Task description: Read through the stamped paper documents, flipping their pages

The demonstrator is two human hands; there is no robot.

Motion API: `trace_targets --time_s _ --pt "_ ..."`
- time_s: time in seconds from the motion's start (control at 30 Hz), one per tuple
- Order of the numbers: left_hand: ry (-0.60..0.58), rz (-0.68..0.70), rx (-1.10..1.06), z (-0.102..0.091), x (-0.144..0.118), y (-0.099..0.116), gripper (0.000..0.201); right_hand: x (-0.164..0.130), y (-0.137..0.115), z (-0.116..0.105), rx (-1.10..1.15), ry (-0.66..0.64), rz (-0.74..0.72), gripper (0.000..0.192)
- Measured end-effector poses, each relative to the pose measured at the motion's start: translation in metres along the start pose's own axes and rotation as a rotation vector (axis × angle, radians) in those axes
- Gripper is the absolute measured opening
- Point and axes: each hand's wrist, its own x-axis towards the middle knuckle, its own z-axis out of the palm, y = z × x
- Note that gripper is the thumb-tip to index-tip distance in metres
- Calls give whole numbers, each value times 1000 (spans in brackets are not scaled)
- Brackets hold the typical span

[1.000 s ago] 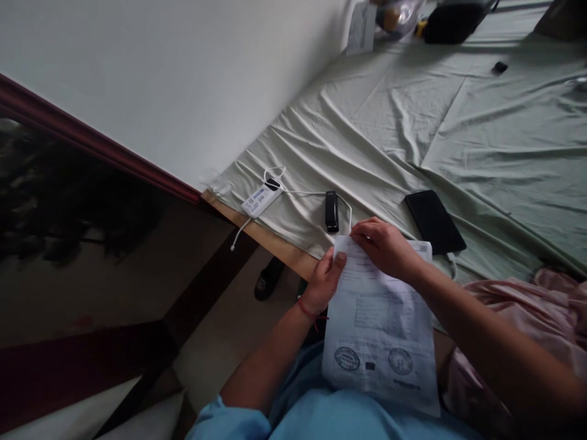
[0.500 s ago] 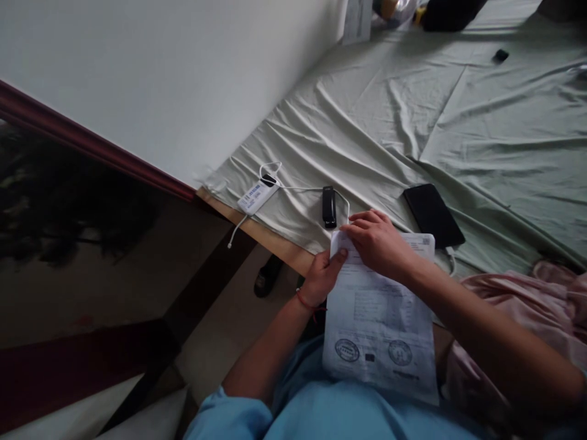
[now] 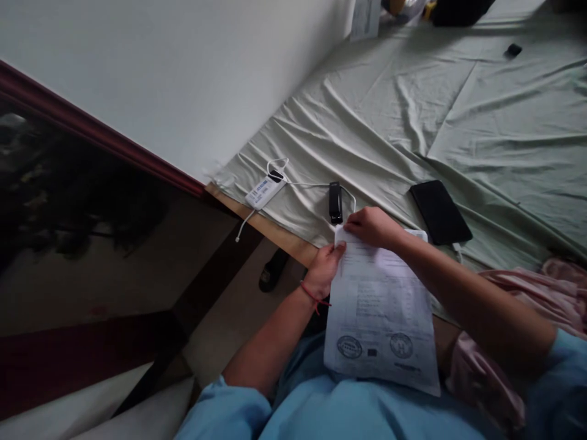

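A printed paper sheet [image 3: 385, 318], with two round stamps near its lower edge, lies tilted over my lap. My left hand [image 3: 323, 269] grips its upper left edge, thumb on top. At the sheet's top left corner, my right hand [image 3: 373, 226] has its fingers pinched together on the paper, and its forearm covers part of the upper right. Just beyond my fingertips lies a small black oblong object [image 3: 335, 203], which looks like a stapler. A black phone [image 3: 440, 212] with a white cable plugged in rests to the right of my right hand.
A white power strip [image 3: 265, 192] with a white cable [image 3: 302, 183] sits by the bed's wooden edge [image 3: 275, 235]. The wrinkled pale green bedsheet [image 3: 367, 134] spreads ahead. Pink cloth [image 3: 486, 379] is at the right, a dark shoe [image 3: 271, 272] on the floor.
My right hand has turned and its fingers have drawn closer together at the paper's top left corner. The left hand keeps its grip. The view has shifted slightly.
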Motion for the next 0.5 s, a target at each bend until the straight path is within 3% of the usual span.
trace_targets --time_s 0.27,0.4,0.5 --pt "147 4 123 -15 -3 -4 36 27 5 23 -76 -7 87 25" --pt "228 37 143 -9 5 -4 23 31 6 23 -133 26 112 26" --pt "268 -23 89 -1 12 3 17 33 13 18 -167 50 143 28"
